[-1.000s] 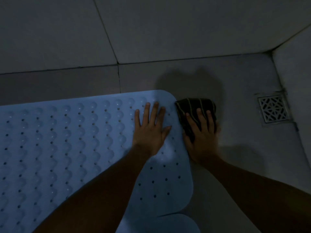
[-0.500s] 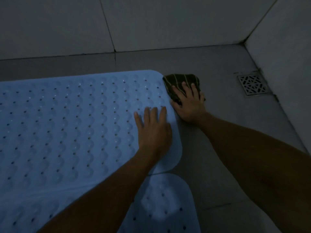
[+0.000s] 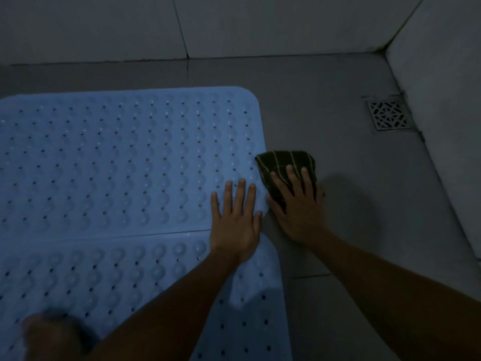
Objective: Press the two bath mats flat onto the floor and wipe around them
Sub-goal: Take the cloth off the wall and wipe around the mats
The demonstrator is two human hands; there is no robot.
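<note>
Since half a second ago the right hand [image 3: 296,204] has drawn the dark striped cloth [image 3: 285,168] down the right edge of the far bath mat [image 3: 117,165], away from its rounded top corner, and the left hand [image 3: 234,220] has slid toward the seam where the near bath mat [image 3: 130,282] meets it. The left hand lies open, fingers straight and together, palm pressing across the seam at the mats' right end. The right hand is also flat, fingers spread over the cloth, pinning it to the floor [image 3: 325,113] just beside the far mat's edge.

To wipe well, I would keep the left palm weighted so the edge does not lift, and run the cloth close along the border toward 6 o'clock. Both mats look flat here, though the dim light may hide a ripple.

Open floor lies toward 3 o'clock (the drain grate [image 3: 389,115] sits at about 1 o'clock, well apart), and the wall [image 3: 442,100] closes that side. A narrow floor strip runs along 12 o'clock.
</note>
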